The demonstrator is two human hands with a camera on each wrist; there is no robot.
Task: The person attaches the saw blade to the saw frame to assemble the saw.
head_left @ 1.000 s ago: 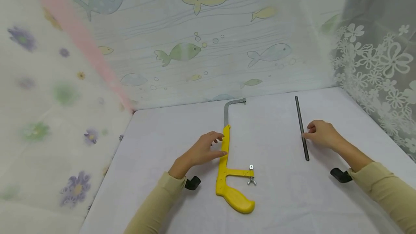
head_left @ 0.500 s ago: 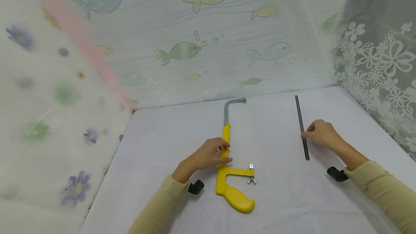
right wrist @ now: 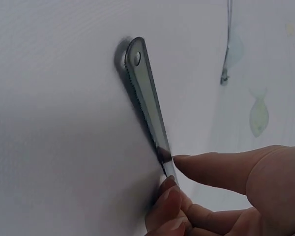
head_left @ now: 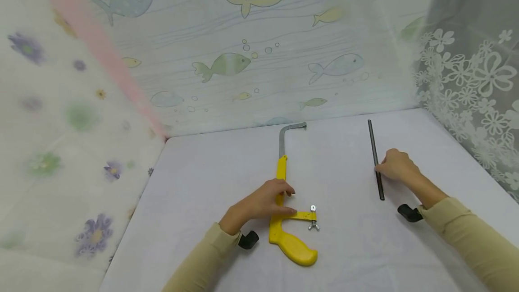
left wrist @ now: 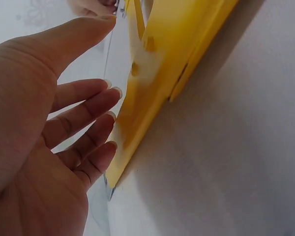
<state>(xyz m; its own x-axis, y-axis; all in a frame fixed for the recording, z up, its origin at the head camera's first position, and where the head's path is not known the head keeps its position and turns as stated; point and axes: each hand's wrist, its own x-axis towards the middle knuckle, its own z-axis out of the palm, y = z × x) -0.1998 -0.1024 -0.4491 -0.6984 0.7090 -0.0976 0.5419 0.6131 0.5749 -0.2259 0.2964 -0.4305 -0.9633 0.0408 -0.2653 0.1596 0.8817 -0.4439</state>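
L hand (head_left: 263, 199) over hacksaw frame (head_left: 281, 170), grip loosely spread w/ nothing held; R hand (head_left: 399, 167) pinches blade (head_left: 372, 142).

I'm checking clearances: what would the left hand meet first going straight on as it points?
Probably the long yellow hacksaw frame by the left hand; depth is unclear, so they may already touch.

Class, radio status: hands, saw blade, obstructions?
Left hand over yellow saw frame, fingers loose. Right hand pinches saw blade. Blade off frame; nothing lying between.
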